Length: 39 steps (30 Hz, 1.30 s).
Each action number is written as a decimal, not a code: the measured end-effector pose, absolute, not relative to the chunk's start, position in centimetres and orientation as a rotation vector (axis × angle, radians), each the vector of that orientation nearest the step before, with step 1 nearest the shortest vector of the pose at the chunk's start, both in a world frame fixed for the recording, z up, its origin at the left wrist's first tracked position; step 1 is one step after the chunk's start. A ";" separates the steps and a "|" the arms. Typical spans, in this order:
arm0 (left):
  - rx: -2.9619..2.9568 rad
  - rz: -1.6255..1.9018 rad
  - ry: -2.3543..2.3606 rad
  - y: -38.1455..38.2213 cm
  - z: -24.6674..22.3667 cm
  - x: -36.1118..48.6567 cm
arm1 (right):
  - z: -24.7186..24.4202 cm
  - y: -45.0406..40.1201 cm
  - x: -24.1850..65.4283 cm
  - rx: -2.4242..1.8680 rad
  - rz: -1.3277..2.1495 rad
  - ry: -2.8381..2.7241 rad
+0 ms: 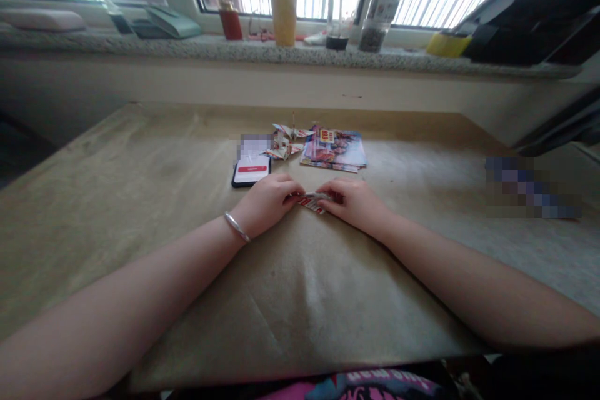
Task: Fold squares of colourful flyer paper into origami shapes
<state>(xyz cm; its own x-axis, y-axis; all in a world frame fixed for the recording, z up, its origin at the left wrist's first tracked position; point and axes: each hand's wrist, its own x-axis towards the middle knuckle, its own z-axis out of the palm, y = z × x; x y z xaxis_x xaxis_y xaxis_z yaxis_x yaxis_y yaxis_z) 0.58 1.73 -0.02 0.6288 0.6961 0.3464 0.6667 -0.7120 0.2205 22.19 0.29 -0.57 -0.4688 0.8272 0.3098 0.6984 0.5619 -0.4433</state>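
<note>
Between my two hands, low over the table, is a small piece of folded paper (311,202) with red and white print. The fingers of my left hand (268,199) pinch its left end; a silver bangle circles that wrist. My right hand (357,203) grips the right end with thumb and fingers, which cover part of it. Just beyond lie folded paper cranes (284,149) made of printed paper. A phone (252,170) with a lit screen lies left of them, and a stack of colourful printed sheets (334,151) lies to their right.
The table (197,300) has a tan cover. A blurred bluish strip (532,187) lies at the right. Along the stone windowsill (225,49) stand a red-brown jar (230,22), a tall yellowish cylinder (283,0), a clear container (379,19) and a black bag (525,12).
</note>
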 end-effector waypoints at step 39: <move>2.876 0.524 1.203 0.8 0.3 1.6 | -0.8 0.4 21.9 -1.147 0.254 -2.358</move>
<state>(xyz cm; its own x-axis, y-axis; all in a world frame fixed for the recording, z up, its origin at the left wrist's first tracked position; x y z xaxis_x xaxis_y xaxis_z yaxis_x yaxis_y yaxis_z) 1.60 0.82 0.35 0.6553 0.6892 0.3091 0.6956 -0.7101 0.1086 21.90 0.35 -0.83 -0.5189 0.7772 0.3558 0.6835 0.6273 -0.3733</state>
